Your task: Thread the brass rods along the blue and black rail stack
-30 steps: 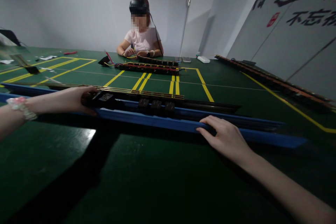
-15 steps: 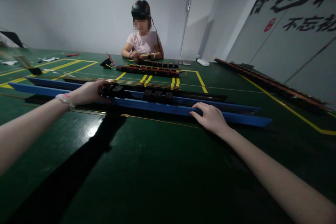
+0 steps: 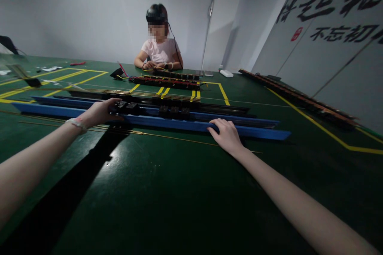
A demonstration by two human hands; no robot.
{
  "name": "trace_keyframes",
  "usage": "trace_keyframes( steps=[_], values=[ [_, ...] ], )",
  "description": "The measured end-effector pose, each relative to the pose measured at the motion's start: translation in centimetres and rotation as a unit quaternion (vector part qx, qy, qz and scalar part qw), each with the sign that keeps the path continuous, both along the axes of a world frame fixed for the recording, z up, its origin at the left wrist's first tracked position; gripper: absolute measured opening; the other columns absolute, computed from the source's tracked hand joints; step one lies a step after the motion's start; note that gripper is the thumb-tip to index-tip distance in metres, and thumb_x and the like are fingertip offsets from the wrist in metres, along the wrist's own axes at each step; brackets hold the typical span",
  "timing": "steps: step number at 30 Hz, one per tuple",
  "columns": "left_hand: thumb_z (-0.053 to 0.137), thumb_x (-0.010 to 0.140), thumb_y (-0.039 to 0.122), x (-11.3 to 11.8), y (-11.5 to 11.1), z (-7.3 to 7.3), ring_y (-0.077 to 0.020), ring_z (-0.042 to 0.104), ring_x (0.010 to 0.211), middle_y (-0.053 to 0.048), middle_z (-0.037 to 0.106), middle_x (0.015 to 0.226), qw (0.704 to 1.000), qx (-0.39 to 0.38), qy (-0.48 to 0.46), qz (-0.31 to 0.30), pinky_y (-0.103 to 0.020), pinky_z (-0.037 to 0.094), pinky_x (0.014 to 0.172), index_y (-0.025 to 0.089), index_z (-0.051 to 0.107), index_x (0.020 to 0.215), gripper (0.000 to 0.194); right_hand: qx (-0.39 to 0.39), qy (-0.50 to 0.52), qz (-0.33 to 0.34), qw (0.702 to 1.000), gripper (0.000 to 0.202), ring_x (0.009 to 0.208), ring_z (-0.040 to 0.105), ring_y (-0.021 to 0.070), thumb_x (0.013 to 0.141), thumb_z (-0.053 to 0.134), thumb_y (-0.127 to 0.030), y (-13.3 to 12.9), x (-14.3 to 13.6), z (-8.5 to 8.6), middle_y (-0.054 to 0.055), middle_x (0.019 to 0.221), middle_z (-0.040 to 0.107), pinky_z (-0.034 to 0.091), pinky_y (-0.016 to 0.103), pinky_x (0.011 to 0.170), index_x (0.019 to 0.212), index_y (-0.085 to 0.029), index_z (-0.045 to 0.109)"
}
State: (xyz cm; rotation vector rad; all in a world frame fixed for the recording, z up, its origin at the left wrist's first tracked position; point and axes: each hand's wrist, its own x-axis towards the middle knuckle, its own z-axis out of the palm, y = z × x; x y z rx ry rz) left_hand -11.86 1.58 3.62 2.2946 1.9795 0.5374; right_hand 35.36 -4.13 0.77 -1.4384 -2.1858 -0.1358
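Observation:
Two long blue rails lie side by side across the green table, the nearer blue rail [image 3: 179, 122] and the farther blue rail [image 3: 260, 121] behind it. Several small black blocks [image 3: 175, 110] sit in a row between them. My left hand [image 3: 100, 112] is closed around the left end of this row, at a black block [image 3: 121, 106]; its fingertips are partly hidden. Farther right, my right hand [image 3: 226, 133] grips the top edge of the nearer blue rail, thumb on the near side. Thin brass-coloured rods [image 3: 134, 132] lie on the table just in front.
Dark strips and more thin rods lie behind the rails. Beyond them is a wired black strip assembly [image 3: 167, 83]. A person [image 3: 160, 51] sits across the table, hands on another strip. A long strip assembly [image 3: 299, 95] runs along the right side. Yellow tape [image 3: 224, 93] marks the table.
The view has shifted slightly, so most things appear a little farther left. Both hands keep their places on the black block and the blue rail.

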Motion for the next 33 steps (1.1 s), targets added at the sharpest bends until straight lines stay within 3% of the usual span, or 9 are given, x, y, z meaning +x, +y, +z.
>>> trace_keyframes(
  steps=[6, 11, 14, 17, 20, 24, 33],
  values=[
    [0.055, 0.078, 0.062, 1.3, -2.2, -1.7, -0.0273, 0.055, 0.113, -0.01, 0.06, 0.123, 0.984, 0.108, 0.11, 0.089, -0.037, 0.037, 0.094, 0.024, 0.042, 0.135, 0.07, 0.004, 0.027, 0.0, 1.0, 0.024, 0.101, 0.058, 0.0233, 0.092, 0.045, -0.028, -0.4, -0.3, -0.3, 0.007, 0.107, 0.065, 0.041, 0.039, 0.086, 0.109, -0.02, 0.059],
    [0.049, 0.082, 0.06, 2.5, -3.5, -3.2, -0.0288, 0.05, 0.117, -0.013, 0.052, 0.13, 0.975, 0.18, 0.079, 0.108, -0.039, 0.036, 0.097, 0.021, 0.044, 0.131, 0.063, 0.054, 0.008, 0.072, 0.996, 0.026, 0.114, 0.051, 0.0243, 0.09, 0.049, -0.028, -2.2, -1.1, -0.1, 0.01, 0.119, 0.059, 0.038, 0.04, 0.094, 0.114, -0.021, 0.058],
    [0.05, 0.08, 0.059, 1.8, -3.7, -3.4, -0.0277, 0.049, 0.115, -0.016, 0.051, 0.124, 0.968, 0.216, 0.042, 0.121, -0.036, 0.04, 0.095, 0.014, 0.048, 0.123, 0.062, 0.011, -0.042, 0.136, 0.99, 0.016, 0.107, 0.054, 0.0221, 0.087, 0.056, -0.03, -3.0, -1.9, 0.0, 0.008, 0.108, 0.062, 0.04, 0.037, 0.091, 0.098, -0.021, 0.062],
    [0.045, 0.08, 0.058, 0.4, -3.9, -3.6, -0.0238, 0.056, 0.098, -0.012, 0.058, 0.105, 0.965, 0.204, -0.012, 0.166, -0.033, 0.044, 0.088, 0.015, 0.053, 0.104, 0.05, -0.034, -0.075, 0.143, 0.986, 0.01, 0.094, 0.057, 0.0185, 0.089, 0.054, -0.026, -3.0, -2.3, 0.0, 0.005, 0.096, 0.064, 0.043, 0.033, 0.081, 0.09, -0.02, 0.061],
    [0.043, 0.08, 0.058, -1.1, -3.9, -4.1, -0.0191, 0.058, 0.085, -0.005, 0.063, 0.092, 0.986, 0.121, -0.057, 0.104, -0.029, 0.046, 0.081, 0.02, 0.055, 0.092, 0.042, -0.034, -0.092, 0.122, 0.988, 0.01, 0.09, 0.057, 0.0172, 0.09, 0.05, -0.019, -2.6, -2.2, 0.0, 0.004, 0.093, 0.063, 0.044, 0.032, 0.078, 0.089, -0.02, 0.06],
    [0.048, 0.076, 0.063, -1.5, -3.7, -4.3, -0.0211, 0.058, 0.093, -0.007, 0.065, 0.099, 0.997, 0.028, -0.065, -0.018, -0.028, 0.046, 0.084, 0.019, 0.062, 0.094, 0.05, -0.024, -0.098, 0.069, 0.993, 0.011, 0.087, 0.058, 0.0172, 0.09, 0.048, -0.017, -2.1, -1.6, -0.2, 0.004, 0.093, 0.063, 0.044, 0.031, 0.075, 0.088, -0.019, 0.059],
    [0.057, 0.072, 0.067, 0.4, -4.0, -3.1, -0.0216, 0.06, 0.092, -0.007, 0.066, 0.097, 0.98, -0.099, -0.13, -0.116, -0.03, 0.046, 0.085, 0.018, 0.067, 0.09, 0.054, -0.011, -0.104, 0.039, 0.994, 0.012, 0.084, 0.058, 0.0188, 0.091, 0.046, -0.022, -1.8, -1.1, -0.4, 0.006, 0.09, 0.063, 0.044, 0.033, 0.072, 0.087, -0.019, 0.058]
  ],
)
